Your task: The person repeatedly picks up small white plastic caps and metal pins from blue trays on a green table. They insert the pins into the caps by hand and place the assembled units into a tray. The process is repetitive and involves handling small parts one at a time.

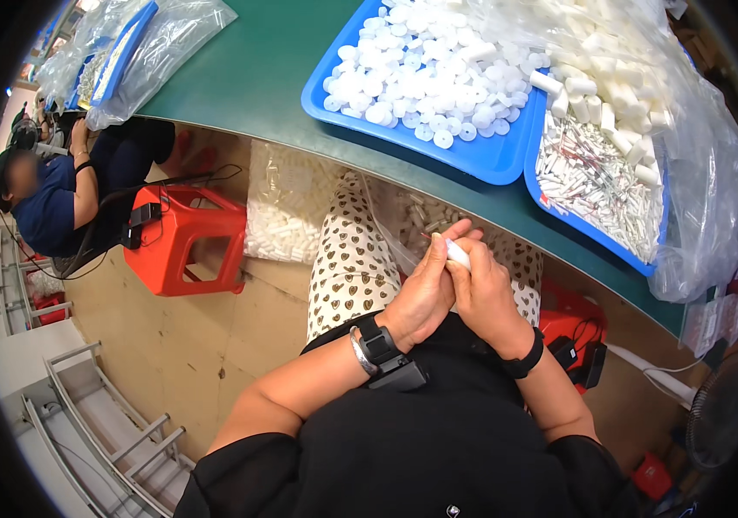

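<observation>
Over my lap, just off the table edge, my two hands meet. My right hand (488, 298) is closed round a short white plastic tube (458, 254), its end poking out between thumb and fingers. My left hand (423, 298) presses against it with thumb and fingers together; a tiny dark reddish bit shows by the thumb tip, too small to name. Ahead on the table, a blue tray (498, 164) bears many white translucent discs (425, 78). To its right a second blue tray (661, 207) contains thin white parts with wires (598, 181) and larger white tubes (611, 99).
Clear plastic bags (706, 173) drape over the right tray. Beneath the green table (239, 78) lies a bag of white tubes (287, 207). A red stool (183, 237) stands at left, near a seated person (53, 203). A fan (718, 414) is at far right.
</observation>
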The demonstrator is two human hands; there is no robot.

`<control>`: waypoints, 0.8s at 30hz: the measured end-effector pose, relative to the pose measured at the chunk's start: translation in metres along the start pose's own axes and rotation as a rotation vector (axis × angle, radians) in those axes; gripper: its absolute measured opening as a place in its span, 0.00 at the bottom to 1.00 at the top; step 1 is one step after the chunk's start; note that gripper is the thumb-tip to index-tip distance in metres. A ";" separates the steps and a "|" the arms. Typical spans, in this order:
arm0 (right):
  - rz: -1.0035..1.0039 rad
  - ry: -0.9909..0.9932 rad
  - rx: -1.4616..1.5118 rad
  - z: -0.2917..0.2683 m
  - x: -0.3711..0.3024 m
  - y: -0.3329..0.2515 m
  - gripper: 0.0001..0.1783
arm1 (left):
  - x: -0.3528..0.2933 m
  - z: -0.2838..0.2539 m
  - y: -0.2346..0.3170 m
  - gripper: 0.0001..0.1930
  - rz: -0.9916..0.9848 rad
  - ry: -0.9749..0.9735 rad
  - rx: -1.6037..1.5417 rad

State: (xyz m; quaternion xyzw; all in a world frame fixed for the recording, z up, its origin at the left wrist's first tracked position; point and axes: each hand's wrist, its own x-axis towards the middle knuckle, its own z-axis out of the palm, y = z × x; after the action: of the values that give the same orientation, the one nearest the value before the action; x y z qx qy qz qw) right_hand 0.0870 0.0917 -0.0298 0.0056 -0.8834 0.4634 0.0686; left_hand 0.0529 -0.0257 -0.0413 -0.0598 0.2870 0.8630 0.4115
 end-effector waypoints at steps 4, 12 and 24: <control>0.144 -0.116 0.289 -0.011 0.007 0.006 0.10 | 0.001 -0.004 0.013 0.32 -0.060 0.019 0.025; 0.664 -0.384 0.956 -0.031 0.011 0.005 0.15 | 0.007 -0.011 0.024 0.29 -0.121 -0.022 -0.002; 0.092 -0.241 -0.422 0.013 0.006 0.041 0.21 | 0.031 -0.036 -0.017 0.24 -0.177 0.448 0.067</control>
State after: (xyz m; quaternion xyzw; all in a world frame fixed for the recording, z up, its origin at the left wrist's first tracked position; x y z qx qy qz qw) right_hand 0.0764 0.1053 -0.0699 0.0061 -0.9618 0.2673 -0.0586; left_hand 0.0409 -0.0161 -0.0891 -0.2609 0.3933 0.7788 0.4131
